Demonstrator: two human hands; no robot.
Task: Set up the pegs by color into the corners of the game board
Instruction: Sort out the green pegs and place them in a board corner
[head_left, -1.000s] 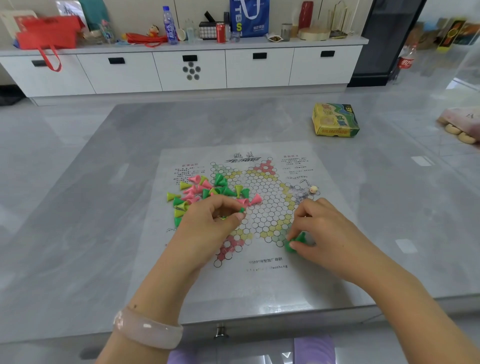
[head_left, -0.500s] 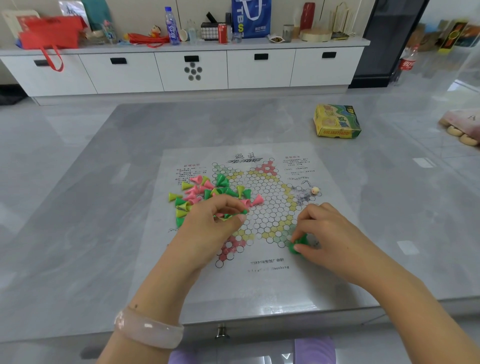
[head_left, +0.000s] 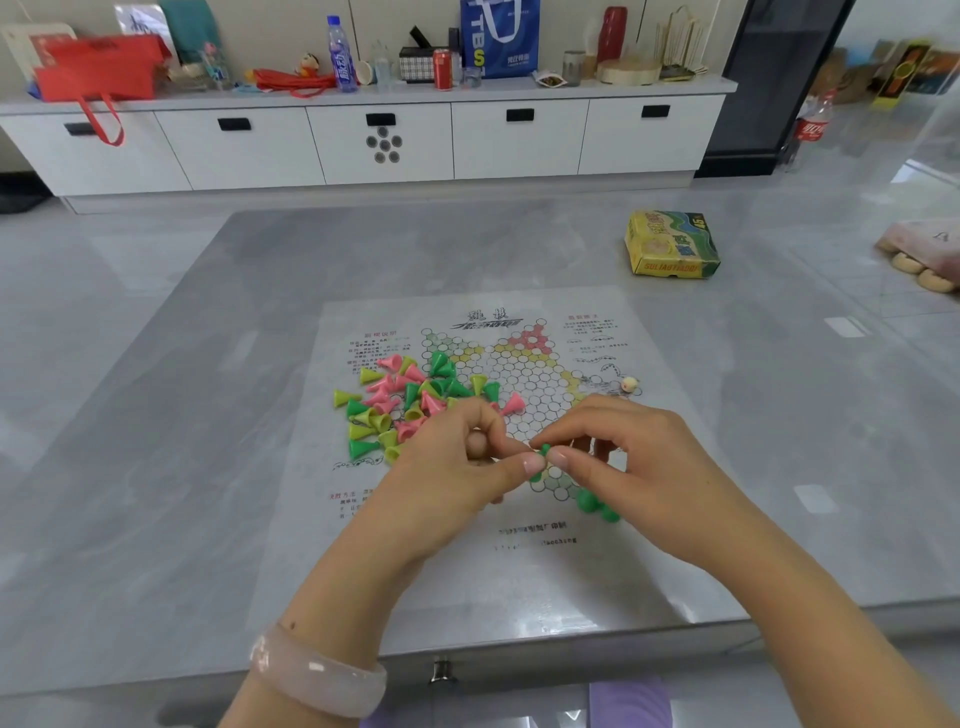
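- The left hand (head_left: 457, 462) covers the near left part of the game board (head_left: 524, 374), so the circles and any pegs under it cannot be seen.
- The right hand (head_left: 634, 462) hides the near right corner; only part of the green pegs (head_left: 597, 506) beneath it shows, so their count is unclear.
- The green peg (head_left: 544, 451) between the two hands' fingertips is mostly covered; which hand grips it cannot be told.
- The small print on the board is too blurred to read.
- The pink thing (head_left: 930, 244) at the right edge is cut off.
- Both forearms leave the picture at the bottom.
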